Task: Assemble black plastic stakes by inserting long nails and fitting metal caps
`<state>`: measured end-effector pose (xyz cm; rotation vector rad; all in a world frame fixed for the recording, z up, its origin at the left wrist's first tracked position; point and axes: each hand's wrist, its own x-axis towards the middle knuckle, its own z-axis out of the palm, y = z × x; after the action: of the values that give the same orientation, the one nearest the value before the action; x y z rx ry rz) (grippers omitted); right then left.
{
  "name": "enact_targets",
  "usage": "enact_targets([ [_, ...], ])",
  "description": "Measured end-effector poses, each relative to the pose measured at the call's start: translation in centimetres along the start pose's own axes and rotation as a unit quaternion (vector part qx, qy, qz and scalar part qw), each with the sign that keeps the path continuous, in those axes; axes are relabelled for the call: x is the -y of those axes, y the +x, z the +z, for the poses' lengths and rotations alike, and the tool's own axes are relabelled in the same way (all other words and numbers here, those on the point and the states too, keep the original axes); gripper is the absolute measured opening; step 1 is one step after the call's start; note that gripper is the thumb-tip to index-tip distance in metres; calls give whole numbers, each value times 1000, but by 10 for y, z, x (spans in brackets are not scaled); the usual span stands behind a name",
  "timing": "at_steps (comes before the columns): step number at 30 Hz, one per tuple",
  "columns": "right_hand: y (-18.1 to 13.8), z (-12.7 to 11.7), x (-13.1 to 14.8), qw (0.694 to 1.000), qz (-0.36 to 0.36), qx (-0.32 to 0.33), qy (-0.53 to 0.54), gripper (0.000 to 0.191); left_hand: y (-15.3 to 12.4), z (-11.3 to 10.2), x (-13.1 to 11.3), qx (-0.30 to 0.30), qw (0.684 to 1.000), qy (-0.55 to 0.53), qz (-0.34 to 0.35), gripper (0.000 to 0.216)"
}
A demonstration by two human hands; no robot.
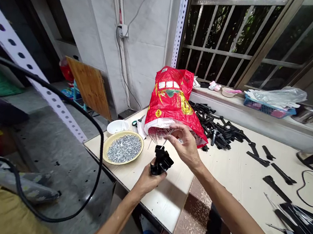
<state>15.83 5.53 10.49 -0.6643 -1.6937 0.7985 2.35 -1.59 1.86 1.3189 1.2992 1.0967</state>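
My left hand [148, 179] is closed around a black plastic part [162, 160], held upright above the table's near left corner. My right hand [183, 143] hovers just above it, fingers pinched on a thin metal pin [165, 140] over the top of the part. Right behind my hands lies a red sack [171, 95] on its side, its open mouth showing several thin metal pins [158, 133].
A yellow dish of small silver screws [123, 148] and a white bowl [117, 126] stand at the table's left corner. Black plastic parts [220, 129] are heaped behind the sack and scattered to the right. A black cable [84, 121] loops over the floor at left.
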Motion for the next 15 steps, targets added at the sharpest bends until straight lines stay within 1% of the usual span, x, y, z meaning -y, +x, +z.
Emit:
enact_targets([
  [4, 0, 1, -1, 998, 0, 66, -15, 24, 0, -1, 2, -8, 1000, -7, -3, 27],
  [9, 2, 4, -1, 991, 4, 134, -17, 25, 0, -1, 8, -21, 1000, -20, -3, 26],
  [11, 3, 5, -4, 987, -1, 157, -17, 22, -2, -1, 8, -28, 999, -28, -6, 26],
  [13, 6, 8, -12, 990, -2, 141, -18, 19, -4, -4, 7, -50, 998, -38, -13, 25],
  [15, 10, 12, -31, 995, 24, 91, -35, 22, -7, -8, 3, -77, 996, -39, -24, 25],
])
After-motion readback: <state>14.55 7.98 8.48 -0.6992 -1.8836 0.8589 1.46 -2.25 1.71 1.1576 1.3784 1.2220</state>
